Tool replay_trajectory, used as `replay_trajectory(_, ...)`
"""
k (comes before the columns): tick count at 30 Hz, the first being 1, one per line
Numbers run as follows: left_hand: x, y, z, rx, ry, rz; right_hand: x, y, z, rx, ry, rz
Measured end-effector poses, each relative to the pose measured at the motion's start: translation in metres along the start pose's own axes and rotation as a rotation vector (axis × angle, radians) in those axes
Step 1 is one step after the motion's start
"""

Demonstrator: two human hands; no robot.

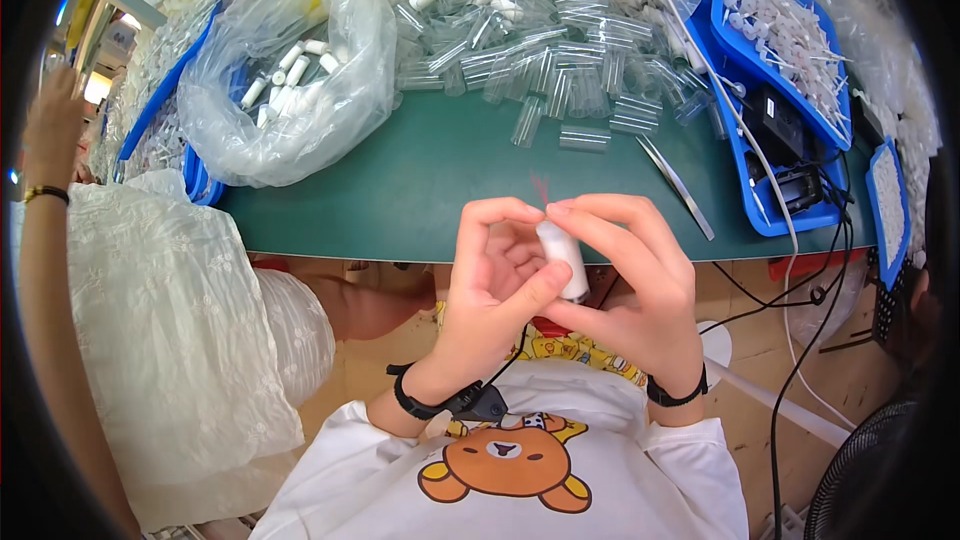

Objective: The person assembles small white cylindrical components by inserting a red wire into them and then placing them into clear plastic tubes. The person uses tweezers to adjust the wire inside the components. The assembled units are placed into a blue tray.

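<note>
Just off the table's near edge, a small white cylinder [563, 255] is held tilted between my two hands. Its lower end looks dark. My left hand [485, 270] is closed round its left side, thumb across the front and index fingertip at the top. From the right, my right hand [650, 275] pinches at the top with its index finger, while its thumb lies by the lower end. Thin reddish strands [541, 186] stick up past my fingertips, blurred against the green table [400, 170]. Metal tweezers [677, 187] lie beyond my right hand.
Clear tubes [585, 90] are heaped across the table's far side. A plastic bag [350, 130] of white cylinders stands left. At right, blue trays [757, 210] hold small white pieces, black devices [775, 125] and cables. Another person's arm [50, 270] is at the left rim.
</note>
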State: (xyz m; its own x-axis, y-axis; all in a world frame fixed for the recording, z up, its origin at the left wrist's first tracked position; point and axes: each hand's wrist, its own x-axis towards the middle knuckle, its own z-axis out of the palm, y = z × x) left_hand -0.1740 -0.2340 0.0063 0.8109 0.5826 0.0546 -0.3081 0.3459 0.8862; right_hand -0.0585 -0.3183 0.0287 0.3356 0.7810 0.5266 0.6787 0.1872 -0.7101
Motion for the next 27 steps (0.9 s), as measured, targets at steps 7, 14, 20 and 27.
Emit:
replay_trajectory(7,-0.008,0.018,-0.013,-0.398,-0.301,-0.083,-0.022,-0.021,0.001,0.341,0.078,0.091)
replay_trajectory(14,-0.015,0.023,-0.003,-0.263,-0.250,0.018,-0.030,-0.018,0.005,0.423,0.100,0.019)
replay_trajectory(20,-0.017,0.020,-0.010,-0.330,-0.306,0.085,-0.025,-0.024,0.005,0.443,0.084,0.009)
replay_trajectory(27,-0.016,0.022,-0.015,-0.290,-0.348,0.143,-0.023,-0.025,0.006,0.489,0.011,0.058)
